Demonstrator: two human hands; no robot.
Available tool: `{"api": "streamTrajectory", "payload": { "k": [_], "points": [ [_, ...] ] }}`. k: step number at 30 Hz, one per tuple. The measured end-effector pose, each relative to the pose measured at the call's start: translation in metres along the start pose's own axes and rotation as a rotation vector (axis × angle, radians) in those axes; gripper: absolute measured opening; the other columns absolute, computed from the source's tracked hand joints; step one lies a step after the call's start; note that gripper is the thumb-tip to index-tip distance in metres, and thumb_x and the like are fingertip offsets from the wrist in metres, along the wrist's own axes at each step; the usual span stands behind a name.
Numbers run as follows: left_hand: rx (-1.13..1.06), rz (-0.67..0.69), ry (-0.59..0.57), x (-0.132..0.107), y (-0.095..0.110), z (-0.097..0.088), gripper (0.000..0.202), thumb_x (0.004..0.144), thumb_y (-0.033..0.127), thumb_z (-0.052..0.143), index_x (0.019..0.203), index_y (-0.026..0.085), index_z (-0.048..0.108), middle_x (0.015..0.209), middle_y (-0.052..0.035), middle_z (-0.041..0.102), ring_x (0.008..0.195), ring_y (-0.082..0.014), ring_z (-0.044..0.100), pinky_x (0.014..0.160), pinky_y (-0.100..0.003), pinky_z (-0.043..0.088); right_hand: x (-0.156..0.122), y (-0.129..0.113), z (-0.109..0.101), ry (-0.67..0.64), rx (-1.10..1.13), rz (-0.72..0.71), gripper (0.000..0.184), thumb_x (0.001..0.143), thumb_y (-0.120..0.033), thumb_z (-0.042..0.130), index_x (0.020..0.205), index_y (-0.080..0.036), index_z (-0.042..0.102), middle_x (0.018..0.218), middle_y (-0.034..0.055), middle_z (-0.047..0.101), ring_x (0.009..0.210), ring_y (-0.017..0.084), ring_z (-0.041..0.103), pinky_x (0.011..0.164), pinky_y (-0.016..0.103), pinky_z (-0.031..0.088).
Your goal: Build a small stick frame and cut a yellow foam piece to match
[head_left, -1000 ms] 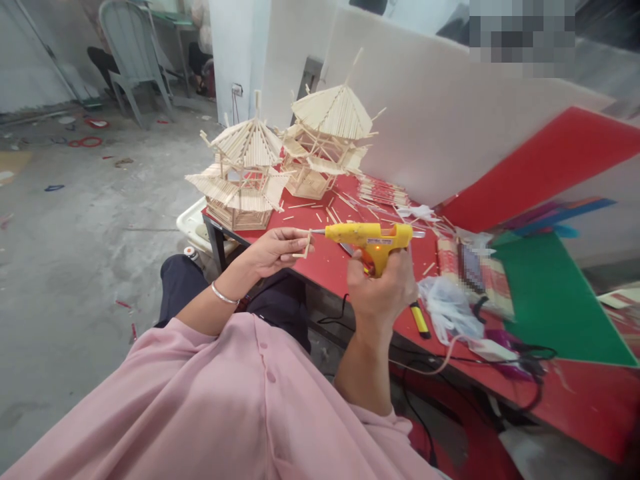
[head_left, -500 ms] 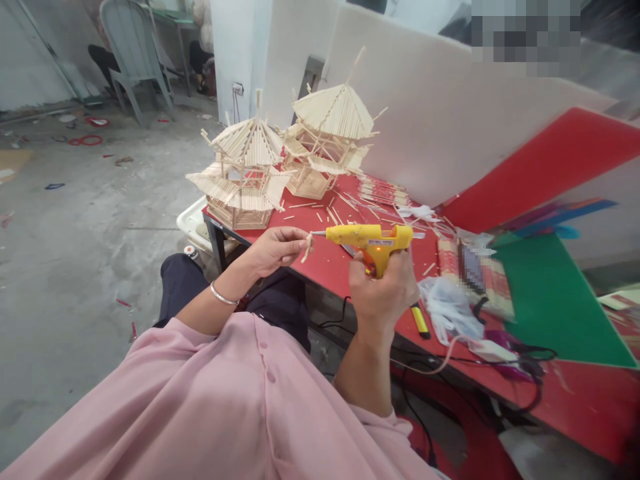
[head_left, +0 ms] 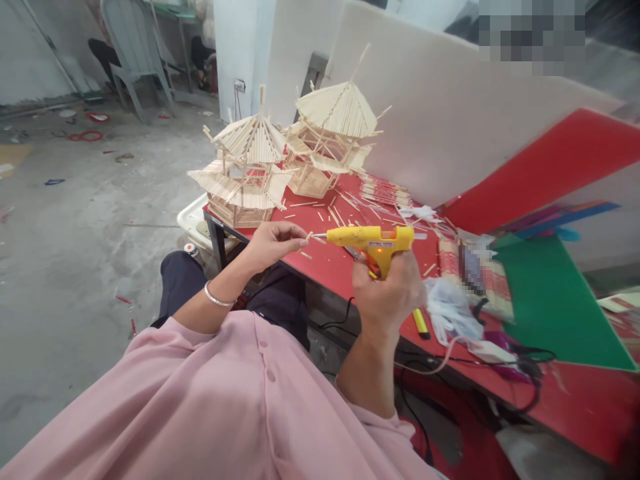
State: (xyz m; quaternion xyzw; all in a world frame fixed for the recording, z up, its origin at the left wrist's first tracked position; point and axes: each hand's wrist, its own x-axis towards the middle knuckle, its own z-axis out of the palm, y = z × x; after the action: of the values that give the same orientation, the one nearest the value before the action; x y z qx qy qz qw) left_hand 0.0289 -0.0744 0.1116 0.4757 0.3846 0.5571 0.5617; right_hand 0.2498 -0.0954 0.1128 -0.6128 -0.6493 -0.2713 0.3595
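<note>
My left hand (head_left: 274,245) is closed in a pinch on a short, pale wooden stick (head_left: 309,236), partly covered by the fingertips. Wrapped round the handle of a yellow glue gun (head_left: 356,235) is my right hand (head_left: 390,283). The gun's metal nozzle points left and meets, or nearly meets, the stick's end; an orange light glows on its body. Beyond my hands stand two pagoda models made of wooden sticks: a nearer pagoda model (head_left: 250,141) at the table's left end and a farther pagoda model (head_left: 337,112) behind it.
On the red table (head_left: 325,267) lie loose sticks, bundled sticks (head_left: 385,192), a yellow-handled cutter (head_left: 421,323) and a plastic bag (head_left: 453,307). A green board (head_left: 565,300) lies to the right. Cables (head_left: 420,363) run along the front edge. White boards (head_left: 400,100) lean behind.
The stick in my left fingers has turned; it hung downward before and now shows only a short end by the nozzle. My right hand has shifted slightly right on the glue gun.
</note>
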Motion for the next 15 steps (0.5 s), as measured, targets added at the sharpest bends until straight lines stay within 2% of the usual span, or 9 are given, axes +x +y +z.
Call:
{"api": "streamTrajectory", "payload": {
  "k": [9,15],
  "points": [
    [-0.057,-0.079,-0.028,-0.0019,-0.0034,0.0003,0.033,0.059,0.034,0.089,0.074,0.012,0.070,0.051,0.0038,0.058,0.041,-0.0022,0.040,0.041,-0.018,0.026,-0.0013,-0.0053,0.0009,0.067,0.015,-0.024,0.018,0.080,-0.038,0.061,0.082,-0.024,0.050,0.070,0.0027,0.054,0.069,0.023,0.059,0.064,0.034,0.045],
    [-0.147,-0.149,-0.054,-0.0009,-0.0061,-0.0002,0.038,0.056,0.037,0.091,0.072,0.013,0.067,0.054,0.0033,0.060,0.039,-0.0019,0.041,0.037,-0.017,0.021,-0.0033,-0.0049,0.0018,0.046,0.053,-0.005,0.017,0.081,-0.036,0.061,0.082,-0.024,0.050,0.071,0.0027,0.051,0.072,0.025,0.058,0.068,0.036,0.046]
  ]
}}
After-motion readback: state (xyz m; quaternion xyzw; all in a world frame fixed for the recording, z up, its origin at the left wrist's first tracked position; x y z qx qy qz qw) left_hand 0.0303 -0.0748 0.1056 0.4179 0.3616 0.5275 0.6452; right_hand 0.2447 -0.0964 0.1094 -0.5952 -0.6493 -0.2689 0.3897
